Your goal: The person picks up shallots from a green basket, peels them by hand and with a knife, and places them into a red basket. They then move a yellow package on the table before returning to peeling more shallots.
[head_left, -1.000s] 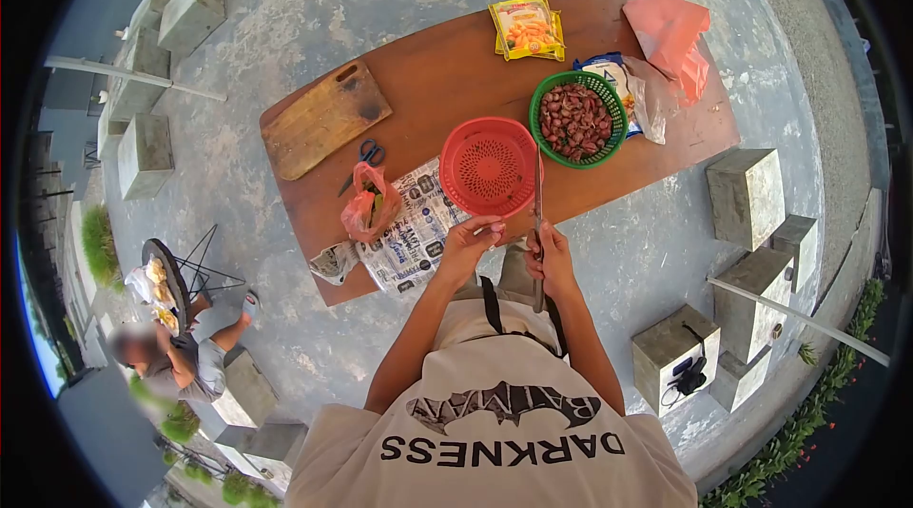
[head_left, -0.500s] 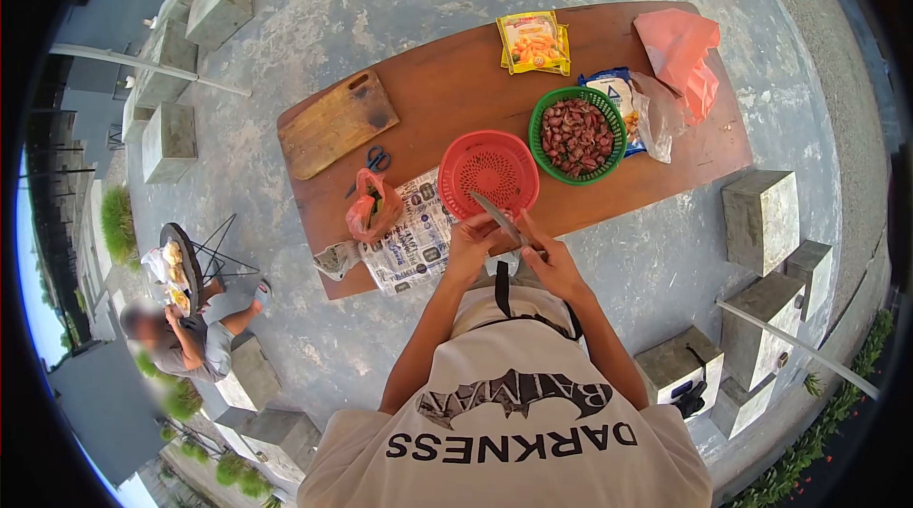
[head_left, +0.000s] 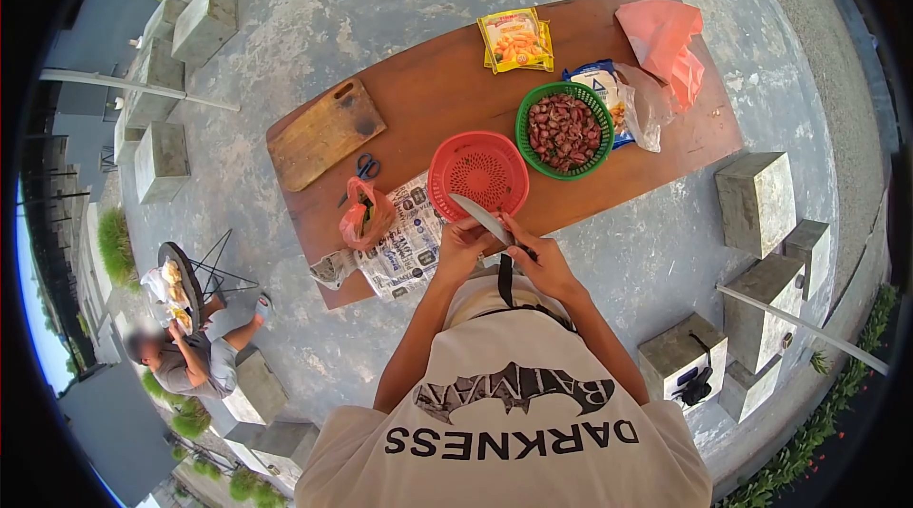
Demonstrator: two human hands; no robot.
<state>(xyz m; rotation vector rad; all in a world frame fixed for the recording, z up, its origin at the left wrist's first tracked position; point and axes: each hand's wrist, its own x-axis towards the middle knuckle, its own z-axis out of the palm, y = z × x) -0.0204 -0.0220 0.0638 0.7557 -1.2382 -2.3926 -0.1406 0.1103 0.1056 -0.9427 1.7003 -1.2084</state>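
Observation:
My right hand (head_left: 544,264) is closed round the handle of a knife (head_left: 478,214), whose blade points up and left over the near rim of a red plastic basket (head_left: 463,146). Close beside it, my left hand (head_left: 462,246) has its fingers pinched together near the blade. Whatever those fingers hold is too small and hidden to make out. The red basket looks bare inside, with holes in its base. Touching its right side stands a green basket (head_left: 522,134) full of small reddish shallots (head_left: 565,132). Printed newspaper (head_left: 403,256) lies under the red basket's left side.
On the wooden table (head_left: 428,80) are a cutting board (head_left: 323,135), scissors (head_left: 367,166), a filled red plastic bag (head_left: 365,215), yellow packets (head_left: 515,42), a blue-white packet (head_left: 601,89) and a pink bag (head_left: 663,42). A person (head_left: 195,365) sits at lower left. Concrete blocks (head_left: 756,202) stand around.
The view has shifted slightly, so the table sits a little further left. Both hands stay close together, and the knife remains in my right hand, its blade tilted slightly differently.

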